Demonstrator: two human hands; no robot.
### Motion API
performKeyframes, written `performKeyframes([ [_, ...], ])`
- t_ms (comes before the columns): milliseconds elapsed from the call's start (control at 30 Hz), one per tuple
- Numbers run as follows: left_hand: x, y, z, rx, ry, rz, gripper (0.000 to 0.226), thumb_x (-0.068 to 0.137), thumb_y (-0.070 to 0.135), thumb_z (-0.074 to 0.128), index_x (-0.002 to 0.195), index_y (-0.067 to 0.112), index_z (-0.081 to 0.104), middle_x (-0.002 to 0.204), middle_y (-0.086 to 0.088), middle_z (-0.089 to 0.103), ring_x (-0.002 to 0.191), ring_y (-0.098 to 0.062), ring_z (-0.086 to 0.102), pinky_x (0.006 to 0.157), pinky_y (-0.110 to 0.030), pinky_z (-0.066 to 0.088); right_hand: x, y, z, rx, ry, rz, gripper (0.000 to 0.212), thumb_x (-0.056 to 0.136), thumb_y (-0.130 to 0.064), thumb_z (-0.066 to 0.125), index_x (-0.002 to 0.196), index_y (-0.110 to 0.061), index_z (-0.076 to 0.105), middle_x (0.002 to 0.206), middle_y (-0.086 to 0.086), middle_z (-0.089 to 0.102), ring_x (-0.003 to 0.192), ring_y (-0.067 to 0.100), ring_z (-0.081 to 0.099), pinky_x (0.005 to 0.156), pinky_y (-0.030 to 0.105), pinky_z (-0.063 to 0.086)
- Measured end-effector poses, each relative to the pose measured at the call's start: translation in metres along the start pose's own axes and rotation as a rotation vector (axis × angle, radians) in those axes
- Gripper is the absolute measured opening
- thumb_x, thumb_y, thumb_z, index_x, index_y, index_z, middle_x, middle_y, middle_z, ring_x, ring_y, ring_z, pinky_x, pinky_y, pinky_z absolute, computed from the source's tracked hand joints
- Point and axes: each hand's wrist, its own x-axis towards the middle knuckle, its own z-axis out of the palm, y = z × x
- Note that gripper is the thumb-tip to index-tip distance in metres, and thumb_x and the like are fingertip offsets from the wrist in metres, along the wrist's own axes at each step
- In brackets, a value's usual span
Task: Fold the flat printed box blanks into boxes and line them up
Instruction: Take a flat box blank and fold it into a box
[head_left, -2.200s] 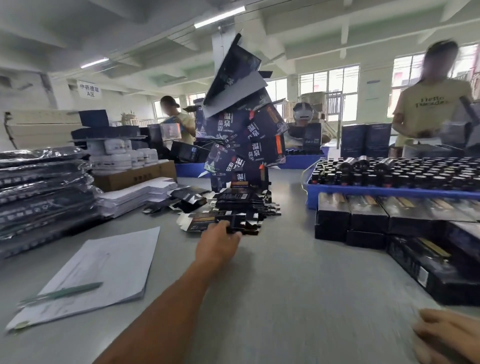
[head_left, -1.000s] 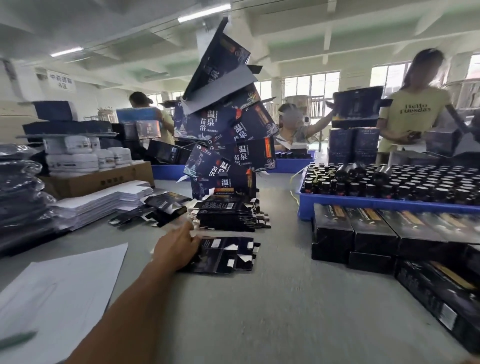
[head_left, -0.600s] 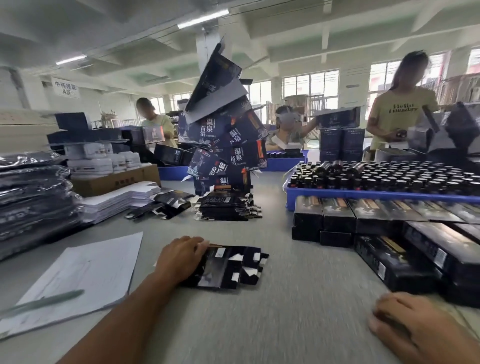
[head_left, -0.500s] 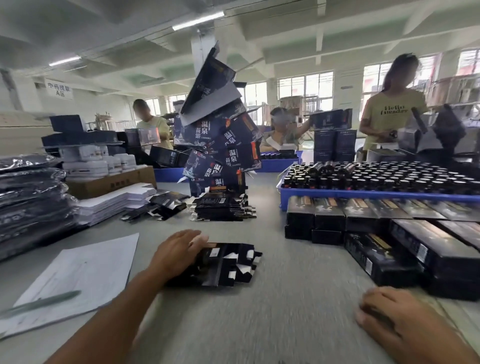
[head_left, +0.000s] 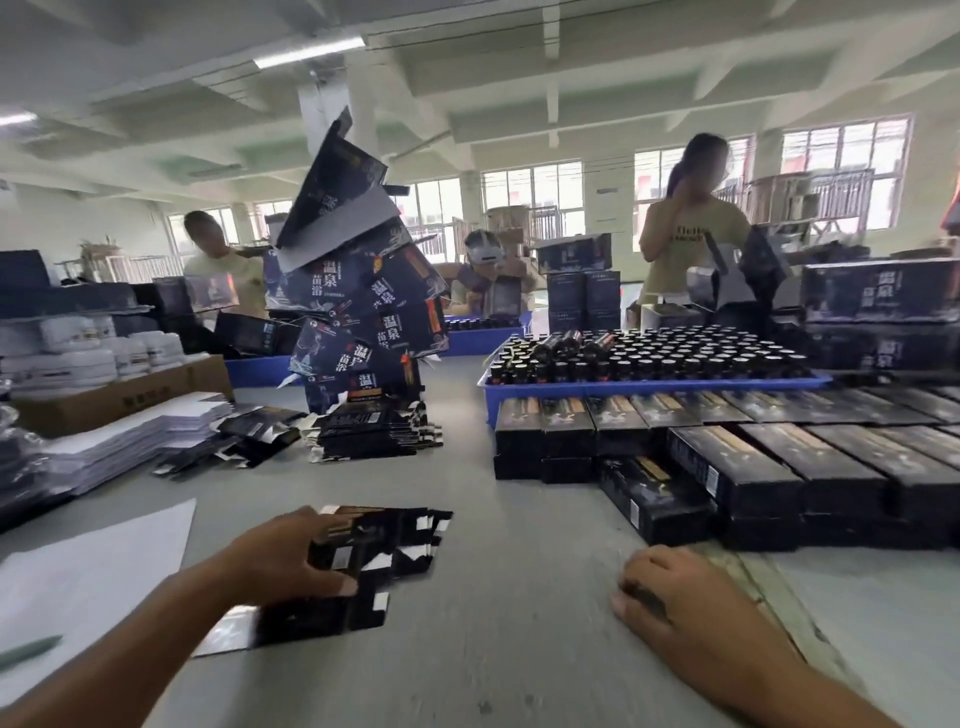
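Our left hand (head_left: 283, 558) reaches forward and grips a small stack of flat blanks (head_left: 363, 551) on the grey table (head_left: 519, 623), thumb on top, fingers curled round the near edge. Our right hand (head_left: 670, 592) rests knuckles-up on the table, fingers loosely curled (holding nothing we can see). Large cartons (head_left: 358, 306) piled behind read 温泉. A blue tray (head_left: 649, 387) holds dark capped bottles (head_left: 665, 356). Folded boxes (head_left: 753, 462) lie in rows beside it.

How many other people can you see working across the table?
3. One in a pale shirt stands far left behind the tall box pile, one wearing a headset is at the middle back, and one in a yellow shirt stands at right. Others may be hidden behind the stacks.
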Motion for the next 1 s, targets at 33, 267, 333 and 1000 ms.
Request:
performKeyframes([
  [33, -0.003, 0.003, -0.001, 0.016, -0.008, -0.003, 0.077, 0.07, 0.07, 0.076, 0.135, 0.038, 0.052, 0.106, 0.016, 0.051, 0.097, -0.003, 0.052, 0.079, -0.02, 0.043, 0.0, 0.0, 0.0, -0.008, -0.004, -0.004, 0.03, 0.099, -0.058, 0.044, 0.11, -0.036, 0.06, 0.109, -0.027, 0.049, 0.105, -0.001, 0.045, 0.097, 0.022, 0.038],
  [267, -0.022, 0.022, 0.001, 0.07, -0.014, 0.007, 0.067, 0.076, 0.07, 0.07, 0.134, 0.037, 0.059, 0.114, 0.012, 0.051, 0.102, -0.008, 0.05, 0.091, -0.028, 0.047, -0.002, -0.003, -0.005, -0.05, -0.015, -0.008, 0.027, 0.1, -0.058, 0.04, 0.108, -0.038, 0.057, 0.105, -0.028, 0.045, 0.1, -0.003, 0.044, 0.094, 0.021, 0.04],
  [333, -0.027, 0.027, 0.002, 0.013, 0.001, 0.003, 0.06, 0.073, 0.067, 0.075, 0.12, 0.03, 0.069, 0.108, 0.011, 0.061, 0.096, -0.008, 0.057, 0.086, -0.029, 0.052, -0.003, -0.003, -0.006, -0.055, -0.018, -0.013, 0.026, 0.1, -0.057, 0.04, 0.106, -0.038, 0.057, 0.104, -0.027, 0.046, 0.098, -0.004, 0.045, 0.092, 0.021, 0.041],
  [1000, -0.135, 0.128, 0.055, 0.045, -0.099, 0.428, 0.055, 0.093, 0.073, 0.039, 0.142, 0.069, 0.013, 0.167, 0.004, 0.006, 0.153, -0.018, -0.007, 0.116, -0.05, -0.005, -0.006, -0.018, -0.01, -0.041, -0.032, 0.077, 0.007, 0.091, -0.036, 0.069, 0.095, -0.03, 0.07, 0.102, -0.016, 0.063, 0.097, 0.014, 0.059, 0.09, 0.034, 0.047],
])
